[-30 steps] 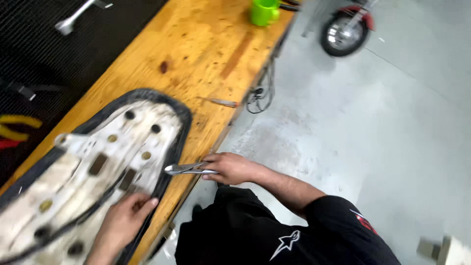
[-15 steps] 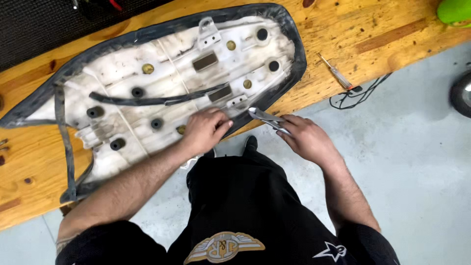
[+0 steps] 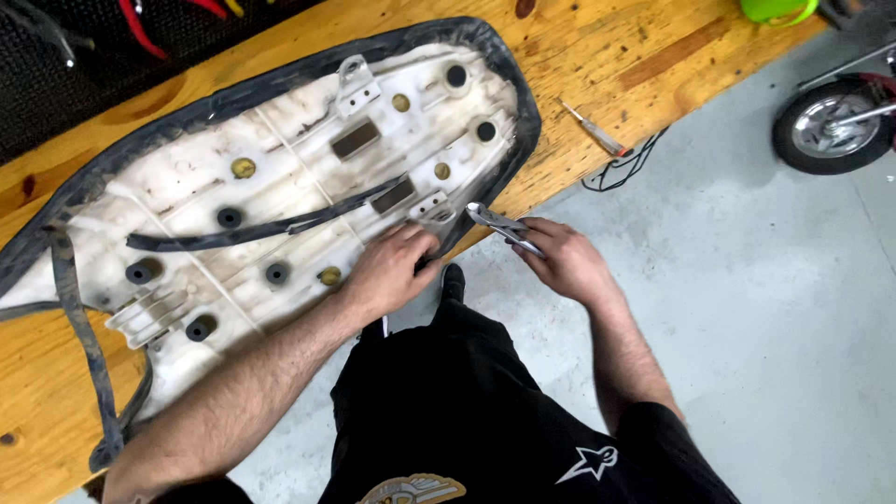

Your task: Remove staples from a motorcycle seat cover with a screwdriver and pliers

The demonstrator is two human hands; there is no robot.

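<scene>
Here, one wooden workbench [image 3: 653, 56] carries one upturned motorcycle seat [image 3: 280, 187], white underside up; one small wheel [image 3: 826, 131] stands on the floor. The left hand [image 3: 392, 271] presses flat, fingers spread, on the seat's near edge; the right hand [image 3: 560, 261] grips one pair of pliers [image 3: 499, 227] just beside it; one screwdriver [image 3: 593, 131] lies apart.

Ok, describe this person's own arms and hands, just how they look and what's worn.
Both forearms are bare, with dark hair; no gloves, watch or rings show on the left hand or right hand. Short black sleeves begin near the bottom edge of the picture, matching the black shirt with its small white star mark.
</scene>
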